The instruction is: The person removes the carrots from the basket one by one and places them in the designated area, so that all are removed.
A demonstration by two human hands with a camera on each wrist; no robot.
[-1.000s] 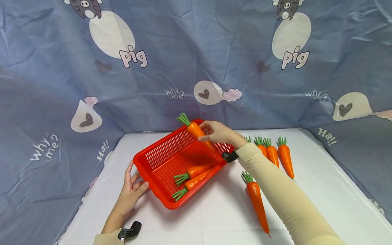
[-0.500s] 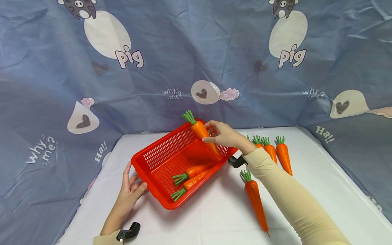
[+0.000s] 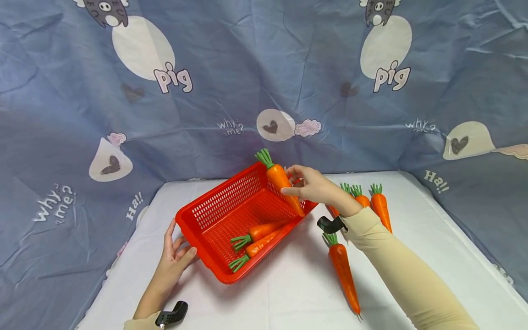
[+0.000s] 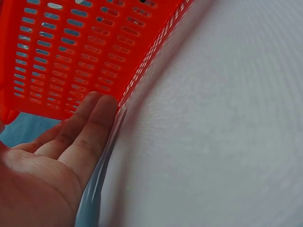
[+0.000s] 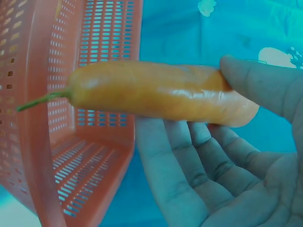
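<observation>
In the head view, a red plastic basket [image 3: 202, 243] with slotted walls stands at an angle on the table. My left hand [image 3: 173, 261] holds its near-left end, thumb at the rim; in the left wrist view the fingers [image 4: 102, 111] lie against the slotted wall. My right hand [image 3: 315, 185] pinches a carrot [image 3: 278, 178] between thumb and fingers above the basket's far-right end, green top up and thin end slanting down. In the right wrist view the carrot [image 5: 142, 90] crosses in front of the basket [image 5: 42, 142]. Two carrots [image 3: 261, 231] lie inside, side by side.
On the white table [image 3: 297, 293], one loose carrot [image 3: 344, 277] lies right of the basket. Several more, including a carrot [image 3: 380, 208], lie farther back, partly hidden by the right arm. A blue printed curtain [image 3: 247, 82] hangs behind the table.
My right hand has moved a little to the right with the carrot, along the basket's far end. My left hand stays at the basket's near-left end.
</observation>
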